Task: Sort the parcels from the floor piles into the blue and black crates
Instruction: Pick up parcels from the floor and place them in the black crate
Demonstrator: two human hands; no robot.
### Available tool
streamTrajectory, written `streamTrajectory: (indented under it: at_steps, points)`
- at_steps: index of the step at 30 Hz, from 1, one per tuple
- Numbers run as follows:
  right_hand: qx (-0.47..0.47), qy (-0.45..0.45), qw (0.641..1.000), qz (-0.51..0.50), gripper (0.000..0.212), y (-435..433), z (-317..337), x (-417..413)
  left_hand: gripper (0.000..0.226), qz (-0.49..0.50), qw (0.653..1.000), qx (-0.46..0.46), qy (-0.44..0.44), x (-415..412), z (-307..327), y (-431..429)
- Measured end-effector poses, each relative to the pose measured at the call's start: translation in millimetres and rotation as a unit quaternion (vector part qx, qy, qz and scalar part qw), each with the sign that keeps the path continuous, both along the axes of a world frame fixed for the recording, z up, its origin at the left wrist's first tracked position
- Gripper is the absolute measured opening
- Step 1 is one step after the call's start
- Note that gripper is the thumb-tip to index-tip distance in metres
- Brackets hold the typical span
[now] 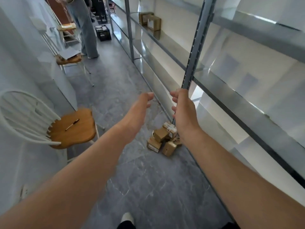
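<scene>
A small pile of brown cardboard parcels (163,139) lies on the grey floor against the foot of the metal shelving. Both my arms stretch out in front of me, above and short of that pile. My left hand (140,109) is empty, its fingers loosely apart. My right hand (183,109) is empty too, fingers spread, close to a shelf upright. A black crate (103,33) stands far down the aisle on the floor, with pale items inside. No blue crate is in view.
Long metal shelving (214,83) runs along the right; two brown boxes (151,21) sit on a far shelf. A wooden-seated white chair (72,128) with a pen on it stands at left, another chair (69,59) farther on. A person (85,28) stands near the black crate.
</scene>
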State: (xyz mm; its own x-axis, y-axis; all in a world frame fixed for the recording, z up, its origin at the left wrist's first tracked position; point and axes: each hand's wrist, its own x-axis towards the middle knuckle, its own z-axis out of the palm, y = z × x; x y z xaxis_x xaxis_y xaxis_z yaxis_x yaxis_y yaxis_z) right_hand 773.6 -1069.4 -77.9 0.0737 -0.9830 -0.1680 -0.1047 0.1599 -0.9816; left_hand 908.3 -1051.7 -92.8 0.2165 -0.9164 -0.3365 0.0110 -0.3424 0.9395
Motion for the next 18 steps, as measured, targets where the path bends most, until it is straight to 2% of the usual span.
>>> streamTrajectory:
  at_steps: [4, 7, 9, 13, 18]
  points:
    - [0.014, 0.01, 1.0, -0.011, 0.059, -71.9, -22.0, 24.3, 0.061, -0.014, 1.0, 0.024, 0.002, 30.1, -21.4, -75.3]
    - [0.024, 0.017, 0.999, -0.042, 0.065, -126.4, -39.0, 44.5, 0.066, -0.055, 0.998, 0.04, -0.004, 49.9, -40.5, -133.1]
    - [0.028, 0.022, 0.998, -0.058, 0.059, -160.1, -49.3, 58.2, 0.068, -0.076, 0.996, 0.046, -0.004, 62.8, -52.7, -172.2]
    - [0.054, 0.027, 0.995, -0.085, 0.055, -221.2, -69.9, 74.2, 0.055, -0.114, 0.992, 0.054, -0.01, 79.6, -70.2, -243.8]
    - [0.111, 0.036, 0.988, -0.099, 0.051, -298.3, -101.8, 77.8, 0.057, -0.142, 0.985, 0.102, -0.007, 76.8, -99.5, -330.6]
